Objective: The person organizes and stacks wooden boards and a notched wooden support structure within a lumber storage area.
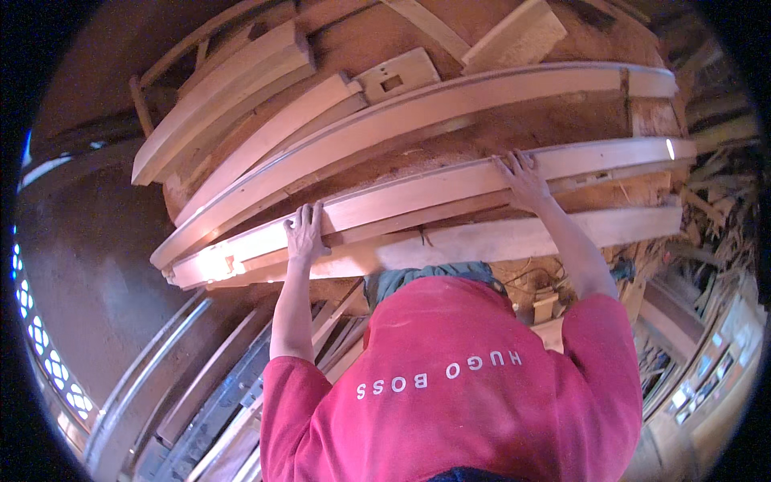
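Item, nearest: red shirt (pixel 450 345), worn by the person, by which the lower middle of the view is filled.

Item: pale board (pixel 482 241), laid lengthwise just in front of the shirt; its left part is partly covered by the left wrist.

Item, principal: long pale wooden beam (pixel 409 195), set crosswise beyond that board, roughly side by side with it. A bright patch of light is cast on its left end. Its bowed look is attributed to the lens.

Hands: set well apart on the beam. The left hand (pixel 304 233) is placed left of its middle, the right hand (pixel 526 183) to the right; fingers of both are bent toward the far edge. Firmness of grip cannot be told.

Handling, as judged: weighty for one person, stiff, hardly fragile; slippage is possible on the smooth, perhaps dusty face, and splinters at the edges. Best held across both long edges, with the hands spread either side of the middle so that the ends are balanced.

Item, beyond: second long beam (pixel 450 98), similarly laid.

Items, farthest: board with a rectangular hole (pixel 414 71); thick timber (pixel 233 92), upper left; broad block (pixel 518 36), upper right.
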Available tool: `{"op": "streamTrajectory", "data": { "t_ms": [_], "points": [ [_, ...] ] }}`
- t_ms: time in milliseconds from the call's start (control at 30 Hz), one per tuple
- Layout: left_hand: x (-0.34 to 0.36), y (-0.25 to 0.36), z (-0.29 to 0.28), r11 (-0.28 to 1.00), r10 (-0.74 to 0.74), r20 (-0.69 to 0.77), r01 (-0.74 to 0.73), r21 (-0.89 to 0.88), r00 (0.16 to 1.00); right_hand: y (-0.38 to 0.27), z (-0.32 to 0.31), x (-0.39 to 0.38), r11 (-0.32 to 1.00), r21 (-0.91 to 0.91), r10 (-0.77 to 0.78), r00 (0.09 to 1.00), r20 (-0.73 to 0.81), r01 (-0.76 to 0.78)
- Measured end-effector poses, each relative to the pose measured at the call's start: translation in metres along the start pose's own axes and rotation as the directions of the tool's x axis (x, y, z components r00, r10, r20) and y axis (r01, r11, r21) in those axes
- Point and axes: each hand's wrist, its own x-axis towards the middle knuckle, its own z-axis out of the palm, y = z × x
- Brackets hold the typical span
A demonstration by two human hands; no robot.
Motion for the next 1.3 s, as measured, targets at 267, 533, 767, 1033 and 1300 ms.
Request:
{"op": "streamTrajectory", "data": {
  "t_ms": [267, 533, 767, 1033, 1300],
  "points": [
    [-0.004, 0.009, 0.004, 0.995, -0.042, -0.061, 0.036, -0.096, 0.997, 0.013, 0.023, 0.015, 0.996, -0.09, 0.016, 0.997, -0.073, -0.023],
    [-0.061, 0.054, 0.032, 0.92, -0.191, -0.193, 0.107, -0.376, 0.962, -0.01, -0.061, 0.018, 0.964, 0.241, 0.078, 0.988, 0.135, -0.109],
    [-0.073, 0.097, 0.054, 0.854, -0.283, -0.22, 0.141, -0.501, 0.933, -0.047, -0.124, 0.129, 0.822, 0.564, 0.071, 0.969, -0.236, 0.077],
    [-0.099, 0.085, 0.078, 0.702, -0.531, -0.192, 0.302, -0.645, 0.825, -0.161, -0.193, 0.337, 0.88, 0.272, -0.299, 0.9, -0.318, 0.389],
    [-0.145, 0.08, 0.119, 0.468, -0.721, 0.037, 0.526, -0.71, 0.692, -0.256, -0.221, 0.416, 0.964, 0.15, -0.225, 0.974, 0.025, 0.219]
  ]
}}
